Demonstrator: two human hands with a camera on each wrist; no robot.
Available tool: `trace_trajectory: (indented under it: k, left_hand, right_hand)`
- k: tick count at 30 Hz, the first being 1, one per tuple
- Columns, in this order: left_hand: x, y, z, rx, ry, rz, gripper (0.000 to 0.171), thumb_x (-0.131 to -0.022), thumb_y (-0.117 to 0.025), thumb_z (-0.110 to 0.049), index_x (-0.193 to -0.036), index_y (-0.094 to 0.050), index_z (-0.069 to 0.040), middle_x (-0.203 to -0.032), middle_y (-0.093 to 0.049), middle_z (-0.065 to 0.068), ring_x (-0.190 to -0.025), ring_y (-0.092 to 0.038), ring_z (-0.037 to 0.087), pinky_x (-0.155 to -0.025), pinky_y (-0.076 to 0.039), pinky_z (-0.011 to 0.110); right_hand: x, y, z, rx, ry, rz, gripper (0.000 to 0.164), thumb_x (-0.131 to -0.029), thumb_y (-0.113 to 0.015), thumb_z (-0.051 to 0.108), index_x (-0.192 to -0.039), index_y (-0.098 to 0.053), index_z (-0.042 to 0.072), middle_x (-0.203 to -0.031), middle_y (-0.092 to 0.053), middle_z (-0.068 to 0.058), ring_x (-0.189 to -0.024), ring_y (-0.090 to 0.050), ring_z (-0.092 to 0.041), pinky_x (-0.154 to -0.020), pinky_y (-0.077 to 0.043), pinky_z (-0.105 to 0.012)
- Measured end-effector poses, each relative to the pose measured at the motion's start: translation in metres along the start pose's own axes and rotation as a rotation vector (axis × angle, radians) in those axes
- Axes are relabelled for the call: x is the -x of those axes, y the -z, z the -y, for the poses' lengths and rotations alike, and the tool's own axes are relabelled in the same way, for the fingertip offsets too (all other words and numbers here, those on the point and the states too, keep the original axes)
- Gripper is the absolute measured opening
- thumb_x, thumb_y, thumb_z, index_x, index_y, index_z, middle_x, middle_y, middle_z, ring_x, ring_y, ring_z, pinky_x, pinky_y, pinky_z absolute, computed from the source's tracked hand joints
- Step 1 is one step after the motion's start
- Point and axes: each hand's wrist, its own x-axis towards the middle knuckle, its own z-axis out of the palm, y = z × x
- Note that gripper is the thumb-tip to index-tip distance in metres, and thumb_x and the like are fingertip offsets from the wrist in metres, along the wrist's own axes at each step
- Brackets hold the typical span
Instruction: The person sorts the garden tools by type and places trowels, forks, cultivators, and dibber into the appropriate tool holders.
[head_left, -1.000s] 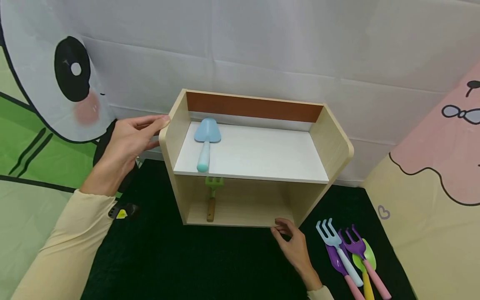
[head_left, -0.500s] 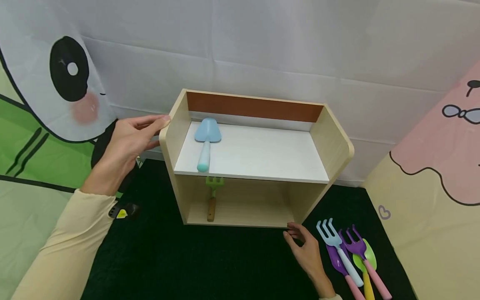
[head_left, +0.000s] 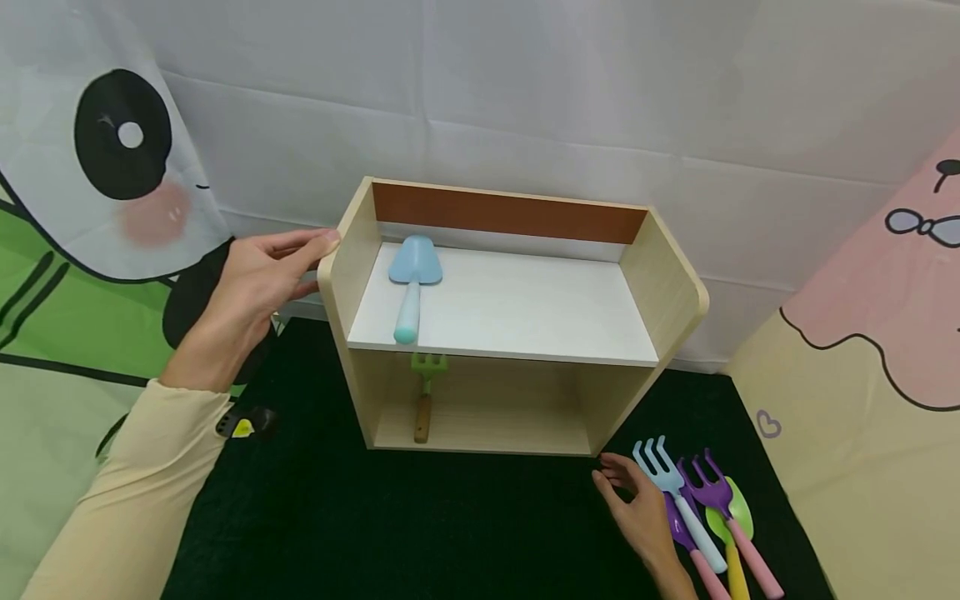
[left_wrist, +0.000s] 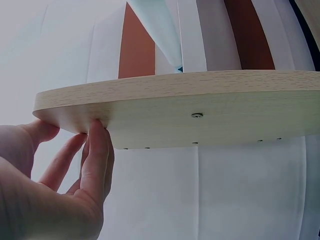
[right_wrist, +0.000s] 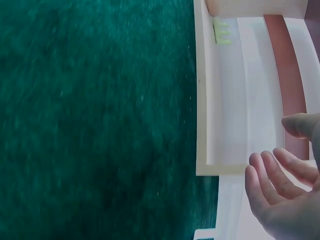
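Note:
My left hand (head_left: 258,283) is at the upper left side of a small two-tier wooden shelf (head_left: 633,358). In the left wrist view, its fingertips (left_wrist: 96,130) touch the outer face of the side panel (left_wrist: 150,120), the thumb near the rounded corner. By the shelf's lower right corner, my right hand (head_left: 636,504) has loosely bent fingers and holds nothing; whether it touches the shelf I cannot tell. A light blue toy trowel (head_left: 415,267) lies on the white upper board (head_left: 525,304). Below it, a green hand fork (head_left: 423,408) with a brown handle stands in the lower tier.
Right of my right hand, on the dark green cloth (head_left: 420,525), lie a light blue fork (head_left: 663,471), a purple fork (head_left: 711,493), a purple trowel (head_left: 678,527) and a green trowel (head_left: 738,508), partly overlapping. A white sheet (head_left: 525,108) hangs behind the shelf.
My right hand has moved right along the shelf's lower front edge to its right corner, now partly covering the purple trowel. My left hand and the shelf have stayed put.

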Motion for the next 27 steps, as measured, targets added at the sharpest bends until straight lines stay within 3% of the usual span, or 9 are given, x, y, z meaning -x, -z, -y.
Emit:
trace_trajectory:
  k: [7,11,17,22,27]
  left_hand:
    - [0.000,0.000,0.000,0.002,-0.005,0.003,0.072,-0.074,-0.063,-0.065,-0.132,-0.057,-0.024,-0.139,-0.046,0.006,-0.122,-0.045,0.024,-0.099,-0.045,0.044]
    - [0.000,0.001,0.000,0.007,-0.003,0.010,0.071,-0.074,-0.064,-0.065,-0.132,-0.058,-0.024,-0.139,-0.046,0.006,-0.122,-0.046,0.023,-0.099,-0.045,0.045]
    - [0.000,0.001,-0.003,-0.004,0.005,0.020,0.071,-0.074,-0.064,-0.066,-0.131,-0.058,-0.025,-0.139,-0.047,0.005,-0.121,-0.046,0.023,-0.100,-0.044,0.046]
    - [0.000,0.002,-0.004,-0.001,0.010,0.029,0.071,-0.073,-0.064,-0.065,-0.131,-0.058,-0.024,-0.139,-0.047,0.005,-0.120,-0.047,0.023,-0.100,-0.044,0.048]
    - [0.000,0.005,-0.003,-0.004,0.010,0.031,0.071,-0.073,-0.065,-0.065,-0.131,-0.059,-0.023,-0.137,-0.048,0.005,-0.117,-0.048,0.022,-0.099,-0.044,0.049]
  right_hand:
    - [0.002,0.022,0.024,0.015,-0.143,-0.020,0.036,-0.089,-0.068,0.027,-0.120,-0.059,0.011,-0.112,-0.063,-0.008,-0.092,-0.062,-0.015,-0.077,-0.055,-0.032]
    - [0.004,0.030,0.018,0.051,-0.168,-0.012,0.038,-0.090,-0.066,0.030,-0.121,-0.058,0.009,-0.111,-0.063,-0.008,-0.092,-0.062,-0.016,-0.076,-0.055,-0.035]
    - [0.010,0.040,-0.009,0.070,-0.169,0.009,0.046,-0.092,-0.060,0.041,-0.125,-0.056,0.009,-0.112,-0.062,-0.005,-0.093,-0.060,-0.011,-0.070,-0.053,-0.022]
    - [0.012,0.055,0.002,0.043,-0.269,0.036,0.047,-0.093,-0.059,0.041,-0.126,-0.055,0.008,-0.116,-0.062,-0.010,-0.099,-0.060,-0.018,-0.082,-0.051,-0.020]
    - [0.014,0.064,-0.001,0.094,-0.316,0.077,0.049,-0.093,-0.057,0.042,-0.128,-0.053,0.007,-0.119,-0.061,-0.012,-0.103,-0.060,-0.023,-0.087,-0.052,-0.036]
